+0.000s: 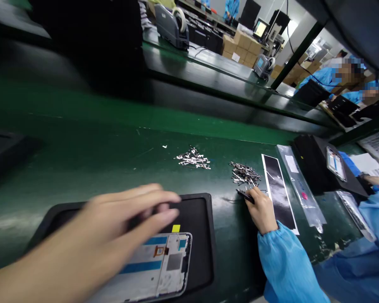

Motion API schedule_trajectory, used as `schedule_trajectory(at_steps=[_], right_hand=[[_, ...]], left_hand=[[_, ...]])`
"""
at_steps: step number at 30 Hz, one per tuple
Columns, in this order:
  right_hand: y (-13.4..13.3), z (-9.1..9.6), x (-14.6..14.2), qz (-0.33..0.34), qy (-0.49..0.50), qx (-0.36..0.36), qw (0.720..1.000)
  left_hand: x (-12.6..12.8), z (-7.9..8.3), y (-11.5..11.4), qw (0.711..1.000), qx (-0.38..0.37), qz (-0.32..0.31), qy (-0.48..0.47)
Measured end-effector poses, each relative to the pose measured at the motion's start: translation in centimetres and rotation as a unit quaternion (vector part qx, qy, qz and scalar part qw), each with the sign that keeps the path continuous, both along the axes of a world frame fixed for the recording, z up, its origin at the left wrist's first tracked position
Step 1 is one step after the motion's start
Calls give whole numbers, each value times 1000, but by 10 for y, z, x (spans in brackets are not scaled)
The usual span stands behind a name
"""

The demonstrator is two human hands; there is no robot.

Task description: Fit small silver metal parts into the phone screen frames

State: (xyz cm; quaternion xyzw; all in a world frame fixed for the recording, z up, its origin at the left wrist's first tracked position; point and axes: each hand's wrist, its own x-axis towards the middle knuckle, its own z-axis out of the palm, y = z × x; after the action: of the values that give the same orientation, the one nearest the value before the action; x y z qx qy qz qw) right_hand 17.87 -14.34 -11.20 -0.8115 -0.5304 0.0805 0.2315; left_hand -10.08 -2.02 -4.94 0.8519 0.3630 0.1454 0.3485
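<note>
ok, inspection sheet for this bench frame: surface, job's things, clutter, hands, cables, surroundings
Surface: dark green bench mat, scuffed.
Job's things: phone frame lying in black tray; two heaps of small metal parts.
Clutter: black strip, clear bags, black fixture.
Hands: left hand blurred, open, over the tray; right hand pinching dark tweezers by the nearer heap.
Cables: black cables hanging at the rear.
Surroundings: tape dispenser, cartons, people in blue coats.
</note>
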Motion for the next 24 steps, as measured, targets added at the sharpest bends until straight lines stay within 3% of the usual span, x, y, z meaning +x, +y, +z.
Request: schedule_trajectory(at_steps=[2, 4, 6, 9, 12, 16, 20, 24], right_hand=[[0, 1, 3, 4, 31, 8, 999], [-1, 3, 7, 2, 73, 22, 997], [-3, 6, 9, -9, 130, 38, 991], [-8, 15, 5, -38, 241, 70, 967], [-14, 27, -10, -77, 368, 112, 920], [-15, 44, -35, -108, 530, 148, 828], [-14, 52, -54, -110, 638, 153, 746], [-17, 53, -68, -106, 693, 151, 697]], left_hand=[[44, 11, -1, 995, -30, -92, 21], [87, 13, 1, 988, -50, -143, 37], [121, 6, 3, 986, -66, -149, 26], [148, -8, 1, 982, -129, -139, -18], [155, -12, -9, 956, -248, -140, -73], [149, -3, -21, 886, -414, -154, -144], [135, 7, -21, 831, -497, -152, -200], [122, 15, -20, 758, -584, -163, -241]])
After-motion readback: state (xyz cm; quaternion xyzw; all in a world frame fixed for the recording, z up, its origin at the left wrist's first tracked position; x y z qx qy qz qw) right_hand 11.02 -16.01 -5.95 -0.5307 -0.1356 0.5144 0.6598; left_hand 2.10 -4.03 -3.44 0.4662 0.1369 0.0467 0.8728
